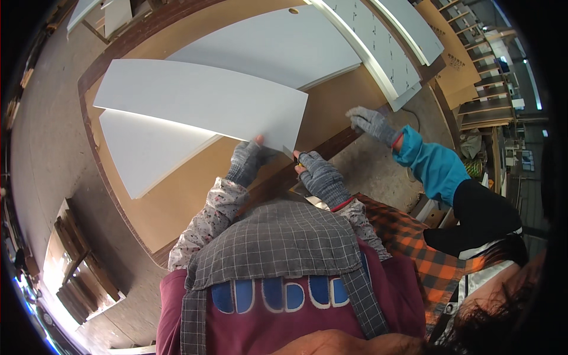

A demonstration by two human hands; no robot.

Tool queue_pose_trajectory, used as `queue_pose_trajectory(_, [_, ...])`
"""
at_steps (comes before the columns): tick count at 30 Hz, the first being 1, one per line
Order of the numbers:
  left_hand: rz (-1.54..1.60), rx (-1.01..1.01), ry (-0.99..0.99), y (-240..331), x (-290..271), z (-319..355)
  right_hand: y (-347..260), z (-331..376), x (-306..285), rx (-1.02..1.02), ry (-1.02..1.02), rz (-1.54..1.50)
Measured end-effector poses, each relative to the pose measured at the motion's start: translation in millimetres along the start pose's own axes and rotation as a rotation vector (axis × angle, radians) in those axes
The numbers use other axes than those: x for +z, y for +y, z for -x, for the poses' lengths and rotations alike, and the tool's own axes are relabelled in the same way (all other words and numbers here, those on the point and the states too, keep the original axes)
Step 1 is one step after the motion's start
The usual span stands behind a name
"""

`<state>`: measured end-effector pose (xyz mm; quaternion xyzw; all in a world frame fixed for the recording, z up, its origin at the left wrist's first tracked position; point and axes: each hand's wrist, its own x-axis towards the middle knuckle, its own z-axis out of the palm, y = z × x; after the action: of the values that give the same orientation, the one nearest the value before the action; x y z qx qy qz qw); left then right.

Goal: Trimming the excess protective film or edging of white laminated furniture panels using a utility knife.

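Observation:
A long white panel (201, 97) lies tilted across other panels, its right end close to me. My left hand (244, 164), in a grey knit glove with bare fingertips, grips its near edge, thumb on top and the other fingers mostly hidden. My right hand (324, 179), gloved alike, is closed around a small knife (288, 152), whose flat grey blade touches or nearly touches the panel's right corner. Most of the knife's handle is hidden in my fingers. Beneath lie a second white panel (142, 148) at left and a larger one (278, 44) behind.
A brown board (171, 207) covers the dark-edged table. At right, a co-worker's gloved hand (373, 123) with a blue sleeve reaches over the table edge, apart from my panel. Long white boards (370, 41) and brown cardboard (452, 53) lie beyond. Wood strips (83, 266) stand at lower left.

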<state>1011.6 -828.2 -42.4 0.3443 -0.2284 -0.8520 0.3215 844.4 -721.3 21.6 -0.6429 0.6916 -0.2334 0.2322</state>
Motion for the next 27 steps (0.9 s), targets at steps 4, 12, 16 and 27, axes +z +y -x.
queue_pose_trajectory(4, [-0.035, -0.003, -0.004, 2, 2, 2, -5, -2, -2, -0.006, 0.014, 0.014])
queue_pose_trajectory(12, [-0.049, -0.014, 0.013, 0, 1, -3, -8, -3, -3, 0.045, -0.037, 0.200])
queue_pose_trajectory(16, [-0.075, 0.020, 0.070, 3, 11, -2, 1, -4, 2, 0.023, -0.009, 0.201])
queue_pose_trajectory(27, [-0.094, -0.030, 0.113, 1, 4, -6, 4, -25, -6, 0.058, 0.030, 0.247])
